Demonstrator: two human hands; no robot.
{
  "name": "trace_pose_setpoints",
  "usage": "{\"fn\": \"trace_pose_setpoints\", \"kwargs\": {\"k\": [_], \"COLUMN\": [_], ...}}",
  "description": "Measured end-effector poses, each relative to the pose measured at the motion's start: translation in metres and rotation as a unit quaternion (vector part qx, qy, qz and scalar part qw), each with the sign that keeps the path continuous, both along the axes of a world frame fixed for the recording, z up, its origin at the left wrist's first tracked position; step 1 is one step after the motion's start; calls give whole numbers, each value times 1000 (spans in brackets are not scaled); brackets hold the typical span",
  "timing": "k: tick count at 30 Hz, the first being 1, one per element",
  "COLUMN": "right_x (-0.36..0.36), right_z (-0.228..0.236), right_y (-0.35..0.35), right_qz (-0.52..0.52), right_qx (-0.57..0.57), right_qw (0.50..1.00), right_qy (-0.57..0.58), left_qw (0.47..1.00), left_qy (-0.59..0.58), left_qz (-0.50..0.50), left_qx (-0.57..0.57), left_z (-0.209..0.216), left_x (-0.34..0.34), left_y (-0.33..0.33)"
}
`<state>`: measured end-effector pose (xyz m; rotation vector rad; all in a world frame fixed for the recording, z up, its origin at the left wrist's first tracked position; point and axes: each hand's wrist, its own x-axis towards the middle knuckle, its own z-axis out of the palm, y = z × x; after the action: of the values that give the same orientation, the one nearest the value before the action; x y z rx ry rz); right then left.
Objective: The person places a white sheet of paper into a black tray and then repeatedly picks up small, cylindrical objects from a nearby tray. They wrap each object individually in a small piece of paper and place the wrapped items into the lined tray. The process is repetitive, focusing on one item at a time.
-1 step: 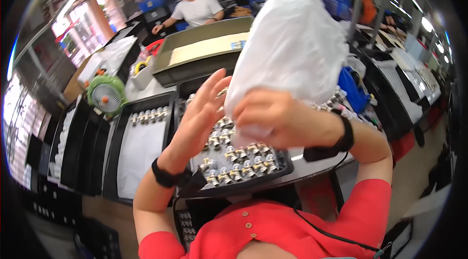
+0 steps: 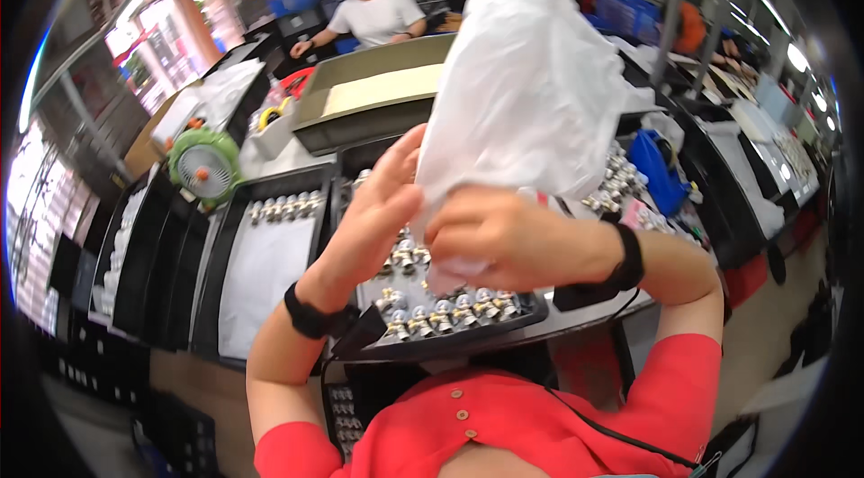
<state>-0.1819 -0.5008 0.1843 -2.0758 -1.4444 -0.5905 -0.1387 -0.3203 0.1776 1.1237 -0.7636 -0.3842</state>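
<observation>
A large crumpled white plastic bag (image 2: 526, 86) rises in front of me, high above the work table. My right hand (image 2: 490, 235) is closed round its lower end, and a bunched bit of it shows under the fingers. At the bag's left edge is my left hand (image 2: 382, 199), fingers stretched upward and some fingertips hidden behind the bag. I cannot tell whether they touch it. Below both hands, a black tray (image 2: 531, 314) holds rows of small silver-and-gold figurines (image 2: 441, 316). The bag and hands hide much of it.
To the left lie a black tray with white paper (image 2: 268, 275) and a row of figurines, and a green fan (image 2: 204, 165). A deep olive tray (image 2: 369, 122) stands behind. Loose figurines and a blue bag (image 2: 657, 172) are at right. Across the table sits a person (image 2: 373, 14).
My left hand has come closer to the bag, its fingertips now partly behind it. The bag has shifted a little left. The whole view has moved slightly.
</observation>
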Motion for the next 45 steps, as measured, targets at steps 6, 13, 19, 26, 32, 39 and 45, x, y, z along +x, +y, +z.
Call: {"fn": "trace_pose_setpoints", "kwargs": {"k": [6, 13, 19, 26, 32, 39, 45], "right_x": [9, 92, 141, 135, 120, 143, 173], "right_z": [-10, -2, -43, -93, -104, -107, -95], "right_y": [46, 53, 109, 143, 157, 134, 181], "right_qz": [77, -217, -14, -31, -68, -143, -108], "right_qx": [-40, 185, 174, 301, 221, -30, -56], "right_qw": [995, 941, 834, 714, 703, 797, 957], "right_qy": [57, 179, 524, 632, 673, 586, 265], "left_qw": [980, 952, 948, 932, 880, 777, 742], "left_qy": [92, 141, 197, 239, 224, 183, 150], "left_qz": [173, 272, 240, 263, 357, 354, 338], "left_qx": [43, -11, -71, -75, 217, 487, 559], "left_z": [-25, -47, -80, -88, -93, -89, -53], "left_x": [2, -1, -15, -44, -69, -84, -99], "left_y": [65, 174, 216, 255, 280, 372, 400]}}
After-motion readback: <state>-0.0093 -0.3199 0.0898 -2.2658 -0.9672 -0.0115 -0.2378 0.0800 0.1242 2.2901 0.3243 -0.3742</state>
